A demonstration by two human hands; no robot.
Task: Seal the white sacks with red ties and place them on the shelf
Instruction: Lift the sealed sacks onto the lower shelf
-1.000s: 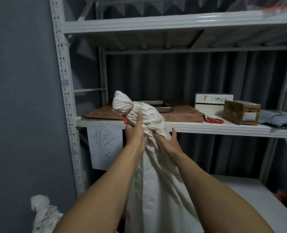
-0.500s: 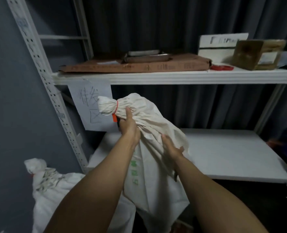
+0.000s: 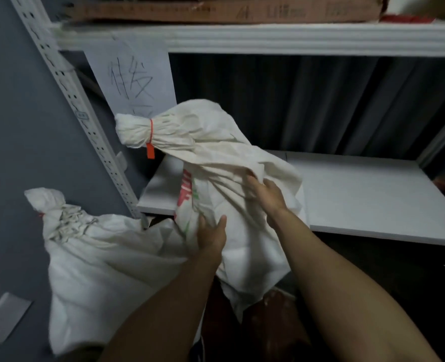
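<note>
Both arms stretched forward: left hand [image 3: 211,235] and right hand [image 3: 267,195] each grip-clenched on the tied sack [image 3: 216,150], neck pointing 10 o'clock.

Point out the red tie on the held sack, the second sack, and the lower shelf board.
red tie [image 3: 151,131]: head view, on the band around the sack's neck.
second sack [image 3: 98,257]: head view, mid body.
lower shelf board [image 3: 359,194]: head view, bare top.

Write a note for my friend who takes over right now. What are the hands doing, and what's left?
Left hand: pressed on the held sack, low on its side.
Right hand: gripping its cloth.
Held sack: neck sealed with a red tie, partly over the lower shelf.
Second sack: tied, beside the rack.
Left: settle the held sack on the shelf.
</note>
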